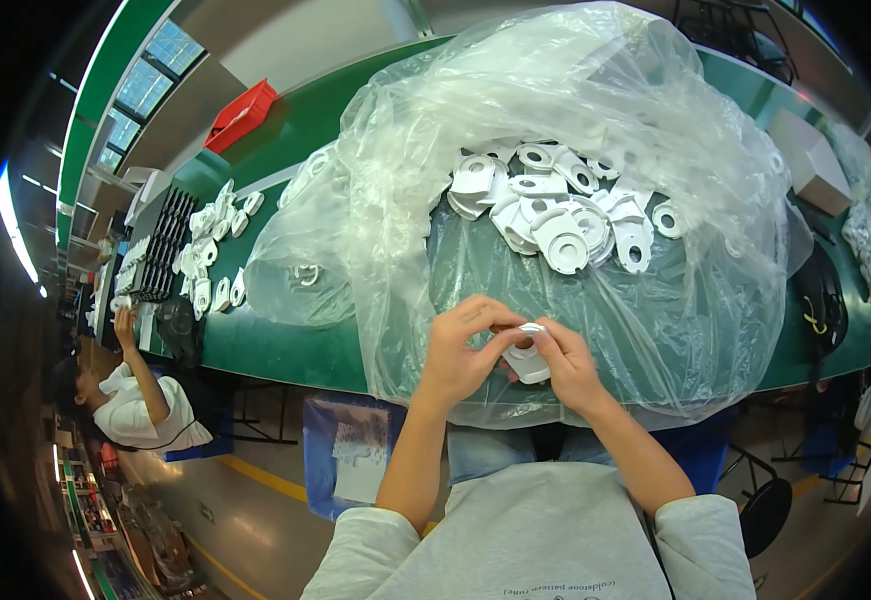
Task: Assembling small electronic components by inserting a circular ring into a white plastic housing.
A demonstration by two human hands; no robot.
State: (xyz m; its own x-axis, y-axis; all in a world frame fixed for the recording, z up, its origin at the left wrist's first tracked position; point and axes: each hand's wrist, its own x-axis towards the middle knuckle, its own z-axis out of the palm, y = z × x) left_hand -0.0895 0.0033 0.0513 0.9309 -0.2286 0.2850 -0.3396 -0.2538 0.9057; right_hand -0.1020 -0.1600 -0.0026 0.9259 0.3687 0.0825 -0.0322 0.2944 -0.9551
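Both hands, left hand (463,345); right hand (565,362), pinch white plastic part (526,360).

Single head view, looking steeply down, close over green workbench (285,345); fisheye bends edges.

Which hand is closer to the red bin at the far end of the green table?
Left. The left hand is on the same side as the red bin, though far below it; the right hand is farther over. Both hold a small white plastic part.
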